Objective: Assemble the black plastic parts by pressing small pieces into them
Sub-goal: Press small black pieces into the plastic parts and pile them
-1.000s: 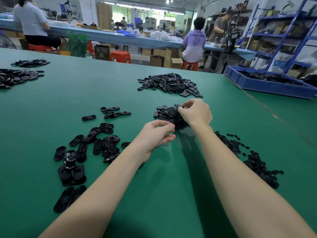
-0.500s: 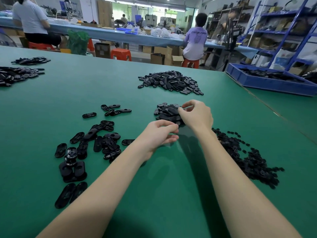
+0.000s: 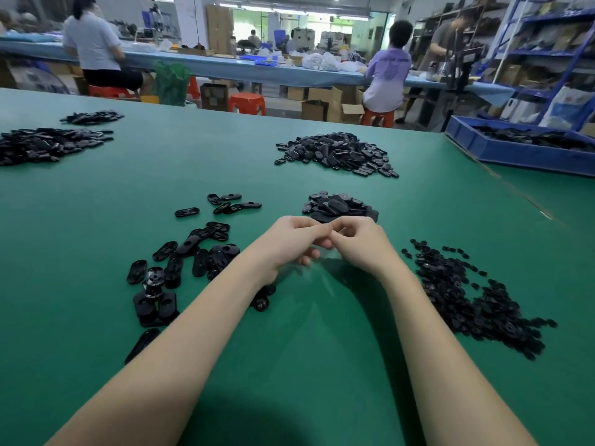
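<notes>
Green table [image 3: 96, 220], parts pile [image 3: 339, 206] beyond grip

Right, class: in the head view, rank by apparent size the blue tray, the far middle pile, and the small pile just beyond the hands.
1. blue tray, though cut off by the frame
2. far middle pile
3. small pile, despite being nearer

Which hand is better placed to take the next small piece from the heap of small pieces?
Probably the right hand: the heap of small pieces lies on its side, while the left hand would cross over.
</notes>
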A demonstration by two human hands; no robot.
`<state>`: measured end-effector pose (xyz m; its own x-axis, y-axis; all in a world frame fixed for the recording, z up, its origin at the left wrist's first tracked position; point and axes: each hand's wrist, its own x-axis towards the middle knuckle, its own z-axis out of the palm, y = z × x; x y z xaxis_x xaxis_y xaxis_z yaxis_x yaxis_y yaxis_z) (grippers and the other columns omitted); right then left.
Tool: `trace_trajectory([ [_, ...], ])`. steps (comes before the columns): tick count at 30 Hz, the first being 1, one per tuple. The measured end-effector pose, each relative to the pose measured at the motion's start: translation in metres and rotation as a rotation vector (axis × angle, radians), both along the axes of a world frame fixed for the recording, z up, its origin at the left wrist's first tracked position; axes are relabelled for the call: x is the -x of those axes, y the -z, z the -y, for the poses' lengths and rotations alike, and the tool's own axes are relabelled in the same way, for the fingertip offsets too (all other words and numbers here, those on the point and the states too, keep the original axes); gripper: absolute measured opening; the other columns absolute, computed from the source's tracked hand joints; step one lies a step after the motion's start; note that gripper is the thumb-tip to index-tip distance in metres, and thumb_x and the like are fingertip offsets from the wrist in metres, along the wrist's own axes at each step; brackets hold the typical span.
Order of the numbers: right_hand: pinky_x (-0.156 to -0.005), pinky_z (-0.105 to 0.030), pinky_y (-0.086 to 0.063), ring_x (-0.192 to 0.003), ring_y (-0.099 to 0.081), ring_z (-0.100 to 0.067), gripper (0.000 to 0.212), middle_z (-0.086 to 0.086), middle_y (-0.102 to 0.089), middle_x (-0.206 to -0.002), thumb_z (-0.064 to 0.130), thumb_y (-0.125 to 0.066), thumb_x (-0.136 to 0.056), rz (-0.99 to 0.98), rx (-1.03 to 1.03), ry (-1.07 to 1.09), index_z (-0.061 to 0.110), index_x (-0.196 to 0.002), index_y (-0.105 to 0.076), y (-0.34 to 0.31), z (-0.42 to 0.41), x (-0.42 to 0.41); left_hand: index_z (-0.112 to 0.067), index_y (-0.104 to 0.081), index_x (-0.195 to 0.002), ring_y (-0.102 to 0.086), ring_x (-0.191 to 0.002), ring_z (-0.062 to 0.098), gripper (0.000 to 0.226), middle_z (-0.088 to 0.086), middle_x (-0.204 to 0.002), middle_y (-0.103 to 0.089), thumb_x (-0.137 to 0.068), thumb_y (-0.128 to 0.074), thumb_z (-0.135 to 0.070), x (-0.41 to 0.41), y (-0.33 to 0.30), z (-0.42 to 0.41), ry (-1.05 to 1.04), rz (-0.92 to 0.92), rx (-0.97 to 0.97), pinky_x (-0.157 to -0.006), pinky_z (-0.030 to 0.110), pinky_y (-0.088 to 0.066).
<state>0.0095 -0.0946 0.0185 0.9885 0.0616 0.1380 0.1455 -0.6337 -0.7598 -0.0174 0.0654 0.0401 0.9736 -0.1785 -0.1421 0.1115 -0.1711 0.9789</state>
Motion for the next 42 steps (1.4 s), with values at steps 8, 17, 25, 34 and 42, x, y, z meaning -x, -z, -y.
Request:
trace_trajectory([
  [8,-0.074,-0.027,-0.050,-0.074,-0.063,-0.002,0.006,0.013,-0.071,-0.076,0.037,-0.071,-0.087,-0.017,0.140,-0.102,0.033,-0.086,-0.076,-0.004,-0.033,0.004,-0.023,-0.069,-0.083,-0.052,-0.056,0.006,0.026,-0.011,-0.083,-0.075,-0.096,-0.060,-0.044,-0.010,-0.023,-0.050,-0.078,0.083,-0.239,-0.059,0.022,-0.041],
  [17,-0.077,-0.024,-0.044,-0.063,-0.049,0.007,0.017,0.020,-0.068,-0.093,0.039,-0.079,-0.085,0.040,0.309,-0.354,0.046,-0.100,-0.075,-0.001,-0.061,0.012,-0.024,-0.069,-0.082,-0.054,-0.058,0.008,0.025,-0.012,-0.081,-0.075,-0.094,-0.060,-0.043,-0.014,-0.017,-0.067,-0.131,0.067,-0.297,-0.062,0.026,-0.040],
  [25,-0.074,-0.023,-0.042,-0.064,-0.052,0.007,0.008,0.025,-0.067,-0.083,0.039,-0.073,-0.090,0.052,0.284,-0.302,0.045,-0.084,-0.072,0.000,-0.056,0.011,-0.026,-0.072,-0.083,-0.057,-0.060,0.006,0.023,-0.012,-0.083,-0.075,-0.097,-0.058,-0.037,-0.017,-0.013,-0.071,-0.119,0.092,-0.295,-0.064,0.024,-0.043],
  [34,-0.068,-0.024,-0.045,-0.069,-0.060,-0.006,0.007,0.004,-0.079,-0.082,0.023,-0.072,-0.094,-0.044,-0.149,-0.202,0.026,-0.098,-0.078,-0.025,-0.009,0.009,-0.045,-0.074,-0.100,-0.067,-0.101,0.016,0.018,-0.007,-0.100,-0.076,-0.096,-0.060,-0.033,-0.011,-0.017,-0.058,0.071,0.241,-0.352,-0.090,0.037,-0.053],
  [42,-0.050,-0.009,-0.037,-0.050,-0.049,0.003,0.008,0.013,-0.073,-0.069,0.020,-0.070,-0.096,-0.137,-0.239,-0.143,0.022,-0.099,-0.077,-0.033,0.027,0.011,-0.034,-0.075,-0.110,-0.064,-0.079,0.009,0.021,0.003,-0.091,-0.077,-0.090,-0.074,-0.027,-0.003,-0.009,-0.028,0.136,0.267,-0.243,-0.073,0.026,-0.049],
])
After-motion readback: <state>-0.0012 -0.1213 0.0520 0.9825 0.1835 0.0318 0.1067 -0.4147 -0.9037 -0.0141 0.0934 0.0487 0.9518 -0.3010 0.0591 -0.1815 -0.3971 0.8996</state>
